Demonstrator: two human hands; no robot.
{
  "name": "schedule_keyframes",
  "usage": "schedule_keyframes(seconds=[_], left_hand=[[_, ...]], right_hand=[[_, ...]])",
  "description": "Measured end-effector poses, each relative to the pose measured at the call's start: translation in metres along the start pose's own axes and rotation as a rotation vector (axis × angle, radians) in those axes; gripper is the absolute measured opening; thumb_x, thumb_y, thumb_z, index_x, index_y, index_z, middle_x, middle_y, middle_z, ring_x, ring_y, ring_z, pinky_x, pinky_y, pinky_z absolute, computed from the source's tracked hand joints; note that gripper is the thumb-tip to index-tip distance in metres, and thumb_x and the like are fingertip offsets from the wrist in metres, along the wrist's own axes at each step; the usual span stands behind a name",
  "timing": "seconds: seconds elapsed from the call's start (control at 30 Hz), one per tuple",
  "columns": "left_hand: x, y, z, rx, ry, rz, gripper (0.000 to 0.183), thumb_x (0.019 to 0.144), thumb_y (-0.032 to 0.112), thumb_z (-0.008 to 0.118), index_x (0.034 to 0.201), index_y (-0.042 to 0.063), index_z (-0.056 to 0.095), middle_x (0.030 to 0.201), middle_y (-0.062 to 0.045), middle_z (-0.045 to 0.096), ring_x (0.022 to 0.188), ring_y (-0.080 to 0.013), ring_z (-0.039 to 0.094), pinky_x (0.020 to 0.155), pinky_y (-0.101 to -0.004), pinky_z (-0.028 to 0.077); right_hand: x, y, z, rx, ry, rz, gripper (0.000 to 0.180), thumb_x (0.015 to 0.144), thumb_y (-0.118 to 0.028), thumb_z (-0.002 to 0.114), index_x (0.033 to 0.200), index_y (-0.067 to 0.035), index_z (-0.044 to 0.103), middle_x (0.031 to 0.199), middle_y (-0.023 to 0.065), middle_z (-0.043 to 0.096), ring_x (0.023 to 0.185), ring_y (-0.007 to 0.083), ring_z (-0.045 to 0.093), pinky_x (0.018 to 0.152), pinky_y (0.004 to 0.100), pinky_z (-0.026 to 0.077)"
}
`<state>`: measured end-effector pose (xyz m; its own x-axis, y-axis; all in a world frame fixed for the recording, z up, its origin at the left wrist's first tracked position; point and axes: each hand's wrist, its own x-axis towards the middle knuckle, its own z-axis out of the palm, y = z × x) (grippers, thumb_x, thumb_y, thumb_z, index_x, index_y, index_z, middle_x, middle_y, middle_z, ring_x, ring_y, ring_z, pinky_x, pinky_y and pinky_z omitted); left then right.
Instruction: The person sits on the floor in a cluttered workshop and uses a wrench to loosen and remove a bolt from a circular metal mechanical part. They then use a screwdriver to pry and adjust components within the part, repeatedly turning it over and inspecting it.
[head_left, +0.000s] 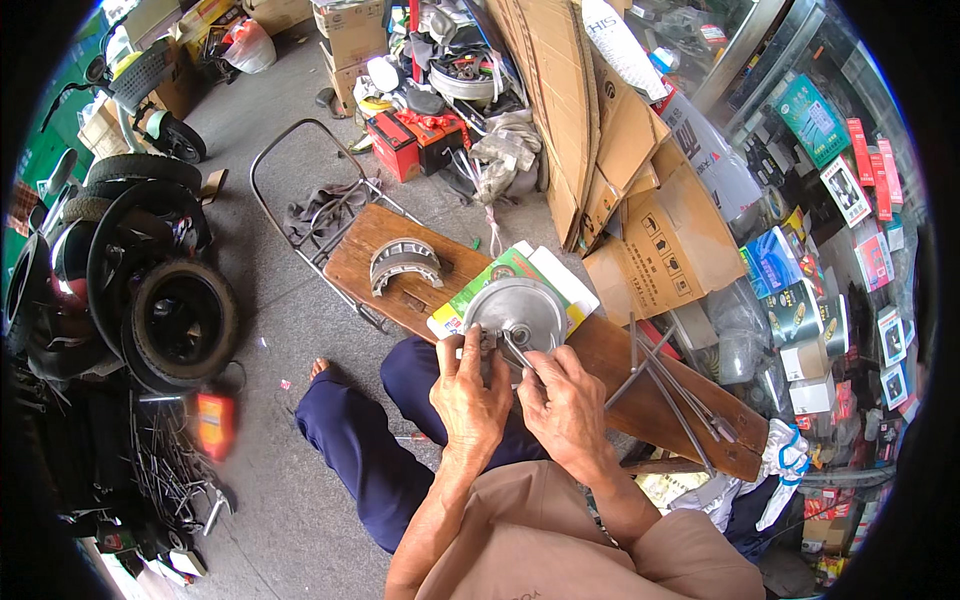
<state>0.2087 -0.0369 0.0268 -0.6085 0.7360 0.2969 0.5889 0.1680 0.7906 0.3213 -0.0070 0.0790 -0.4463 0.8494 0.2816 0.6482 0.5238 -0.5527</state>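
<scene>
A round metal brake plate (516, 306) lies on a green and yellow cardboard box (487, 289) on a wooden bench (600, 349). My left hand (471, 401) pinches a small metal part (489, 341) at the plate's near edge. In my right hand (564, 401) is a thin metal tool (517, 349), its tip near the plate's hub; its exact kind is hidden by my fingers. A pair of curved brake shoes (405, 264) rests on the bench to the left of the box. Several metal rods (675, 382) lie across the bench's right part.
Old tyres (184, 322) are piled at the left, above scattered hand tools (172, 457) on the floor. A metal frame (289, 142) adjoins the bench's left end. Flattened cardboard (667, 240) leans beyond the bench. A glass case with small boxes (806, 315) stands at the right.
</scene>
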Motion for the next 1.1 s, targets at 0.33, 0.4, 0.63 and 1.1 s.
schedule_keyframes(seconds=[0.33, 0.4, 0.63, 1.1], left_hand=[[0.001, -0.001, 0.000, 0.000, 0.002, 0.030, 0.040, 0.084, 0.012, 0.072, 0.121, 0.000, 0.064, 0.110, -0.016, 0.061, 0.073, -0.0350, 0.069, 0.063, -0.0425, 0.057], [0.001, 0.000, 0.001, 0.002, -0.013, 0.027, 0.040, 0.084, 0.012, 0.071, 0.122, 0.000, 0.063, 0.110, -0.016, 0.061, 0.073, -0.0344, 0.069, 0.062, -0.0424, 0.057], [0.002, 0.001, 0.000, 0.034, -0.061, 0.039, 0.043, 0.084, 0.010, 0.072, 0.124, 0.000, 0.060, 0.110, -0.017, 0.060, 0.074, -0.0356, 0.070, 0.061, -0.0436, 0.057], [0.004, 0.003, -0.002, 0.013, -0.052, 0.020, 0.039, 0.083, 0.008, 0.071, 0.121, -0.001, 0.064, 0.107, -0.017, 0.062, 0.074, -0.0351, 0.070, 0.063, -0.0413, 0.058]], right_hand=[[0.033, -0.012, -0.015, 0.032, -0.098, -0.094, 0.013, 0.089, -0.011, 0.065, 0.096, -0.001, 0.066, 0.084, 0.0164, 0.065, 0.071, 0.0363, 0.066, 0.063, 0.0441, 0.054], [0.034, -0.014, -0.014, 0.028, -0.056, -0.120, 0.012, 0.086, -0.006, 0.068, 0.096, 0.001, 0.068, 0.079, 0.0175, 0.067, 0.068, 0.0364, 0.066, 0.062, 0.0432, 0.054], [-0.020, 0.010, 0.021, -0.128, -0.072, -0.157, 0.044, 0.088, -0.005, 0.063, 0.128, 0.006, 0.053, 0.085, 0.0222, 0.069, 0.067, 0.0334, 0.070, 0.054, 0.0401, 0.055], [-0.028, 0.025, 0.024, -0.001, 0.052, -0.088, 0.029, 0.089, -0.005, 0.064, 0.117, 0.003, 0.061, 0.078, 0.0181, 0.071, 0.059, 0.0318, 0.069, 0.051, 0.0388, 0.053]])
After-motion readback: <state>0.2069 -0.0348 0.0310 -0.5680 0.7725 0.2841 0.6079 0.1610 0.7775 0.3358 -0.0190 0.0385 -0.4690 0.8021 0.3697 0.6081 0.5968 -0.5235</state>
